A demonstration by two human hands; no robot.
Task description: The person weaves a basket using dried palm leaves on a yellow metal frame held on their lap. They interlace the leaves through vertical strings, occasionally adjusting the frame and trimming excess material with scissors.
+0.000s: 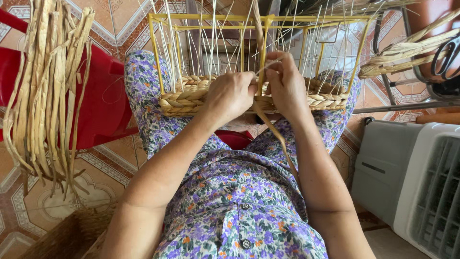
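Left hand (230,96): knuckles up, fingers curled and pressed down onto the near edge of the basket (191,98), just left of the middle post; the fingertips are hidden behind the hand, so what they hold cannot be told.
Right hand (286,84): fingers bunched together beside that post, thumb and forefinger pinching a strand (275,136) at the rim; the two hands touch at the fingertips.
Strand: a flat tan strip, long axis running on a slant from the hands at the rim down and to the right, across the lap towards the person's body; its upper end points at the post, its lower end lies over the floral dress (230,192).
Basket: rests on the knees, long axis side to side across the view; only the bottom rows are woven, as thick braided bands of pale fibre.
Frame (158,52): yellow wire bars, upright posts at the corners and the middle, a top rail running left to right well above the weave.
Stakes (211,43): thin pale rods rising from the woven rows, mostly upright, many leaning and crossing, pointing away from the person.
Bundle (43,91): dried strips hanging at the left, long axis vertical, loose ends pointing at the tiled floor (100,168).
Chair (103,100): red, behind the bundle, left of the knees.
Scissors (448,55): at the right edge, above more dried strips.
Box (407,177): grey and white, slatted front, on the floor to the right.
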